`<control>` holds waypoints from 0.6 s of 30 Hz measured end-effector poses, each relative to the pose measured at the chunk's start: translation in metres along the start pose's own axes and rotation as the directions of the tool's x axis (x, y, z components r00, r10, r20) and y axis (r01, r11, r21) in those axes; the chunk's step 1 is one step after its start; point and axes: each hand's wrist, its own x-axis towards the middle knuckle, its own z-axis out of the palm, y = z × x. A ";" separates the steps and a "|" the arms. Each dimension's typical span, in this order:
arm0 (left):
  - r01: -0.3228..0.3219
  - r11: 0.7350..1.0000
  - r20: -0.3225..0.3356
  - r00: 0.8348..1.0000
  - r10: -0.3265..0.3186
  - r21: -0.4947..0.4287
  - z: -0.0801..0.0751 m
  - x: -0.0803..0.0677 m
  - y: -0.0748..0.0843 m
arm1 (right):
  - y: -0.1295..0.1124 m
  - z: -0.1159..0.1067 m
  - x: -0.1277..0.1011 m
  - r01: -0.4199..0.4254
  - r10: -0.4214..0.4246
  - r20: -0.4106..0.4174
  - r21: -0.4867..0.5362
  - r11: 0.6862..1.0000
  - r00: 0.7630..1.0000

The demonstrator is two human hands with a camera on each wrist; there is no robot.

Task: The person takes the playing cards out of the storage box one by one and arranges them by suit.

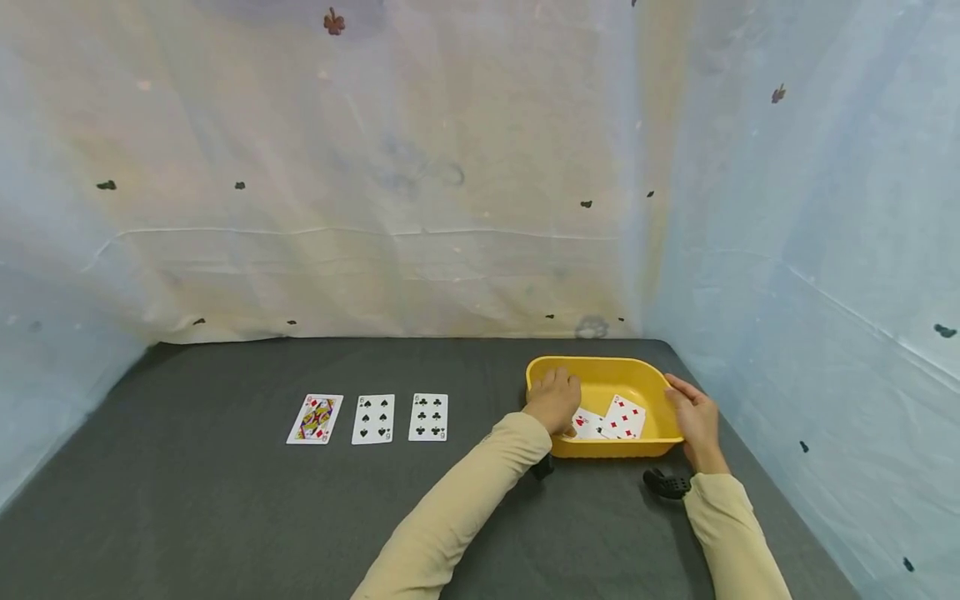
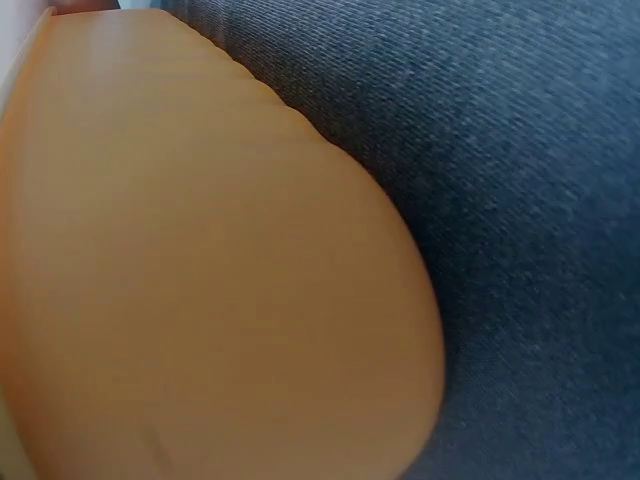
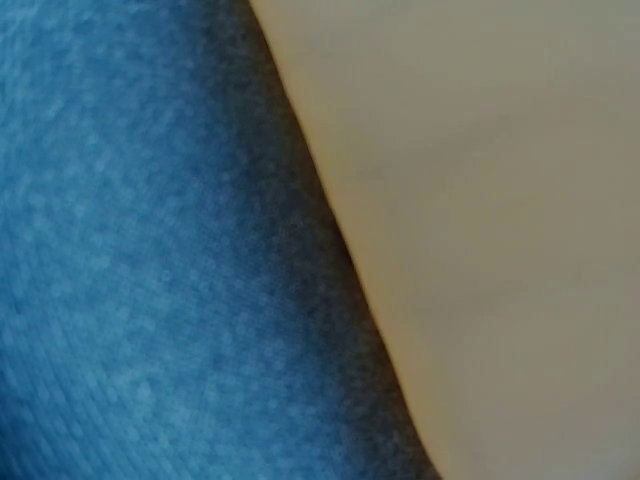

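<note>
A yellow tray stands on the dark table at the right, and two red-suit playing cards lie face up inside it. My left hand reaches over the tray's left rim with its fingers curled down beside the cards. What those fingers touch is hidden. My right hand grips the tray's right rim. Both wrist views are filled by the tray's outer wall, the yellow tray in the left one and the yellow tray in the right one, close against the cloth; neither shows a hand.
Three cards lie face up in a row left of the tray: a queen of diamonds, a spade card and a club card. Pale fabric walls close the table in at the back and on the right.
</note>
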 end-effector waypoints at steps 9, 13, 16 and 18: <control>0.054 0.994 -0.013 0.999 -0.053 0.096 0.004 0.003 0.007 | 0.002 0.000 0.000 0.007 -0.007 0.001 -0.032 0.999 1.000; 0.081 0.989 0.004 0.997 -0.083 0.126 0.005 0.005 0.008 | 0.002 0.001 0.000 0.002 -0.002 0.005 -0.031 1.000 1.000; 0.097 0.988 0.015 0.995 -0.099 0.118 0.004 0.007 0.009 | 0.001 0.001 0.000 -0.003 0.003 0.006 -0.027 1.000 1.000; 0.100 0.989 0.021 0.995 -0.102 0.106 0.004 0.008 0.009 | 0.001 0.000 0.000 -0.006 0.006 0.003 -0.025 1.000 1.000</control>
